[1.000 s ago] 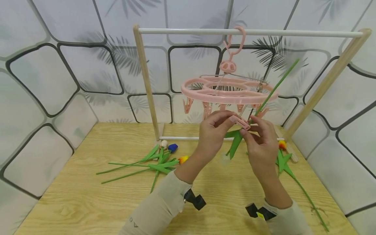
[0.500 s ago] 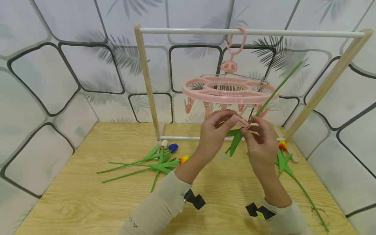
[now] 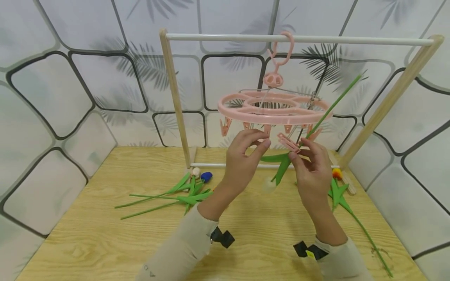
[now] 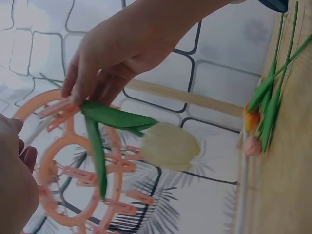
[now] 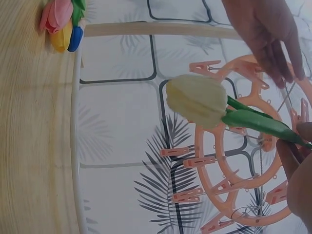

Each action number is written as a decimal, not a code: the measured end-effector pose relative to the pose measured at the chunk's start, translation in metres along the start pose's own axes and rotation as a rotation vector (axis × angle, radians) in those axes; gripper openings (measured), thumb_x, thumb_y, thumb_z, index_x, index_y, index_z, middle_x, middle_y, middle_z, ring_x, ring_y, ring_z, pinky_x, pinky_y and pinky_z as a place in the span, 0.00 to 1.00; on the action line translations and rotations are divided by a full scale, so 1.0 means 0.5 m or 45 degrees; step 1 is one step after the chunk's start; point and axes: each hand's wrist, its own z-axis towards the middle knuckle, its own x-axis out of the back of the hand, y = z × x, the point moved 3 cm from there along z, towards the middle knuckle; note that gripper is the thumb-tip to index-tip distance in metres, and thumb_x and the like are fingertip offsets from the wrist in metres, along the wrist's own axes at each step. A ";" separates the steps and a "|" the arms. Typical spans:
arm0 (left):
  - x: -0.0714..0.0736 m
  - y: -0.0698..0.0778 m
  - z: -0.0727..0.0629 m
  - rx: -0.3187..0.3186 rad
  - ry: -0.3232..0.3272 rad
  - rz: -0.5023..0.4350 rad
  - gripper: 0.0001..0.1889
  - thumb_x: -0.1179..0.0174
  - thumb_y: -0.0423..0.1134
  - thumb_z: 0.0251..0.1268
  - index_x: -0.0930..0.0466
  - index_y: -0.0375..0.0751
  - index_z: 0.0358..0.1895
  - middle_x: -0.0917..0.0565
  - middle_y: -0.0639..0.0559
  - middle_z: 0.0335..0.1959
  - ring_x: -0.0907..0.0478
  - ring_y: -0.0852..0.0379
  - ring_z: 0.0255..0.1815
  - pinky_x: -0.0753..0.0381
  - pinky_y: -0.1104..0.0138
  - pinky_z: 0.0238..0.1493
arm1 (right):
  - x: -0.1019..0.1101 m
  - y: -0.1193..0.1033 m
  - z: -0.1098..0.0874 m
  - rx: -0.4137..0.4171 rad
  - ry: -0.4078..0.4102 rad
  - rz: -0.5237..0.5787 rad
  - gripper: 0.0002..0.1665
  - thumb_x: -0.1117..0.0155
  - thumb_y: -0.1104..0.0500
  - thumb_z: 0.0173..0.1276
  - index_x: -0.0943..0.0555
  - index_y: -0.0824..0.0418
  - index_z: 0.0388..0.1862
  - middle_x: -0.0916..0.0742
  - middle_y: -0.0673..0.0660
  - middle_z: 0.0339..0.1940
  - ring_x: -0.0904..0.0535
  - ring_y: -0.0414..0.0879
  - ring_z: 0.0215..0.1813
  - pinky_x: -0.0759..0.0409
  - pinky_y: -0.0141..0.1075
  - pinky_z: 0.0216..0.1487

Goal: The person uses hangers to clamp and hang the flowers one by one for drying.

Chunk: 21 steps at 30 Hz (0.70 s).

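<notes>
My right hand (image 3: 313, 164) pinches a white artificial tulip (image 5: 197, 100) by its stem, close to the leaves. The tulip hangs head down, its green stem slanting up to the right past the ring of a pink clip hanger (image 3: 274, 117). A pink clip (image 3: 289, 143) lies against the stem right at my right fingertips; whether it grips the stem is hard to tell. My left hand (image 3: 242, 158) is left of that clip, apart from it, with thumb and fingers loosely bent and nothing seen between them. Its fingertips are near another hanging clip.
The hanger hooks over the white bar (image 3: 225, 38) of a wood-sided rack. Several tulips, including a blue tulip (image 3: 206, 176), lie left on the wooden table (image 3: 105, 242). An orange-yellow tulip (image 3: 337, 173) lies at the right by the rack's foot.
My left hand has let go of the pink clip and moved left. The right hand stays on the tulip, which has barely shifted.
</notes>
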 end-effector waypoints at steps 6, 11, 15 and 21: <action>0.043 0.020 0.034 -0.259 0.075 0.145 0.10 0.32 0.30 0.64 0.14 0.34 0.47 0.16 0.42 0.48 0.22 0.51 0.45 0.21 0.64 0.48 | 0.004 0.009 -0.002 -0.051 0.000 0.003 0.25 0.35 0.74 0.67 0.23 0.68 0.63 0.21 0.48 0.56 0.19 0.42 0.55 0.19 0.27 0.54; 0.072 0.023 0.072 -0.378 0.082 0.224 0.11 0.32 0.30 0.64 0.14 0.33 0.49 0.17 0.40 0.50 0.24 0.45 0.56 0.25 0.59 0.62 | 0.006 0.013 -0.002 -0.041 0.018 -0.045 0.24 0.36 0.72 0.69 0.23 0.67 0.64 0.20 0.49 0.58 0.19 0.43 0.57 0.20 0.27 0.57; 0.083 0.016 0.097 -0.440 0.051 0.285 0.12 0.30 0.31 0.62 0.14 0.33 0.48 0.17 0.41 0.48 0.25 0.45 0.54 0.29 0.57 0.63 | 0.008 0.016 0.000 -0.009 0.058 -0.077 0.23 0.35 0.72 0.69 0.22 0.67 0.63 0.18 0.56 0.57 0.18 0.47 0.58 0.20 0.28 0.58; 0.092 0.001 0.121 -0.510 -0.046 0.306 0.12 0.28 0.31 0.59 0.14 0.34 0.46 0.17 0.41 0.48 0.25 0.44 0.57 0.32 0.55 0.66 | 0.013 0.017 0.003 0.008 0.098 -0.110 0.22 0.35 0.73 0.68 0.21 0.68 0.61 0.17 0.61 0.56 0.19 0.47 0.59 0.20 0.27 0.57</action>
